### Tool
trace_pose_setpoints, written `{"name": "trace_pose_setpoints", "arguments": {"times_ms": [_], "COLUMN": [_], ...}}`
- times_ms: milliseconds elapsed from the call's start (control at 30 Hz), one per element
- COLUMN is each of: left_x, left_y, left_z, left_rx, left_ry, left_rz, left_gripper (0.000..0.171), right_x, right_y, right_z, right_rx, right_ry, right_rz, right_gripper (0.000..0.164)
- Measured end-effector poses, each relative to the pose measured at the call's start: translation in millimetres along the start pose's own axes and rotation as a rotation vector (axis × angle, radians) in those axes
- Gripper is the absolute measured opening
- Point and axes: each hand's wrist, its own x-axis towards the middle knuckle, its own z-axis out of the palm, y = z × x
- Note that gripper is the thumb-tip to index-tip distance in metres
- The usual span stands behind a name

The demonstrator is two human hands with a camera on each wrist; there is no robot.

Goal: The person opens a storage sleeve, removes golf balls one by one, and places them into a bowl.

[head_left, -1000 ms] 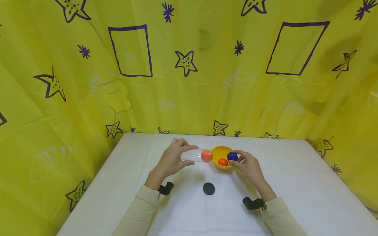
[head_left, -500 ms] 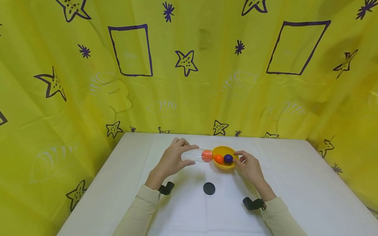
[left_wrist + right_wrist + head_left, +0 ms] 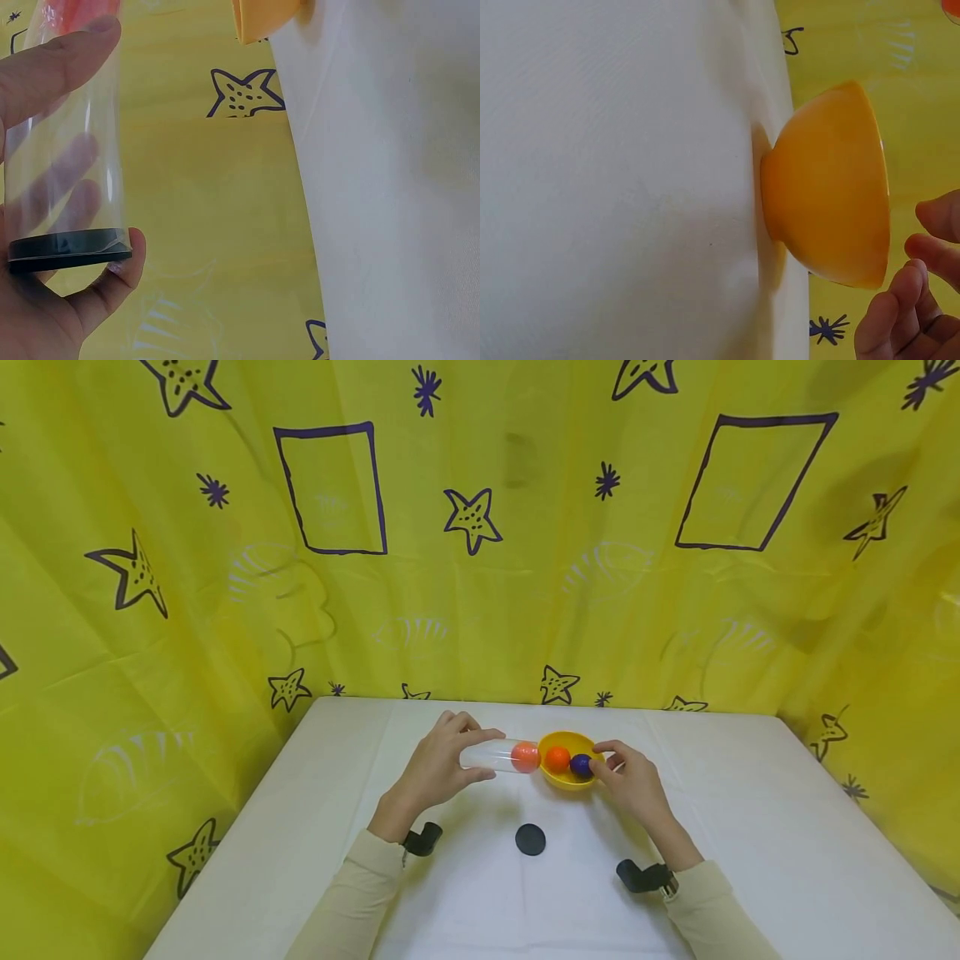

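Yellow curtain (image 3: 405,585), white surface (image 3: 457,902) — your right grip (image 3: 628,777), fingers parted, holding nothing, hovers at the yellow bowl (image 3: 576,742).
Inside, just left of that nearer grip, lies the blue ball (image 3: 581,766); your left grip (image 3: 435,762), curled round the clear tube (image 3: 484,756), points its length at the bowl. A second ago the right fingertips pinched the ball — now it rests beside the orange ball (image 3: 557,759).

Two balls (image 3: 557,759) lie in the bowl (image 3: 567,785); left of it, the tube (image 3: 483,754) and left hand (image 3: 437,766); right, the right hand (image 3: 633,782); before it, leftward, the disc (image 3: 530,839); behind, the curtain (image 3: 480,602).
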Motion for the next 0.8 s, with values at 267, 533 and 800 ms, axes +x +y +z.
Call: {"name": "trace_pose_setpoints", "arguments": {"times_ms": [267, 533, 800], "left_x": [0.1, 0.3, 0.8], "left_y": [-0.7, -0.8, 1.0], "left_z": [1.1, 2.3, 2.4], "left_rx": [0.004, 0.004, 0.007], "left_ry": [-0.001, -0.006, -0.003], "left_rz": [0.008, 0.011, 0.015], "left_gripper": [0.049, 0.049, 0.05], "right_x": [-2, -10, -19], "right_y": [-10, -24, -39], "right_z": [-3, -2, 2], "right_rx": [0.037, 0.086, 0.151], "right_ry": [-0.003, -0.071, -0.173], "right_rz": [-0.056, -0.143, -0.254], "right_gripper": [0.034, 0.036, 0.037]}}
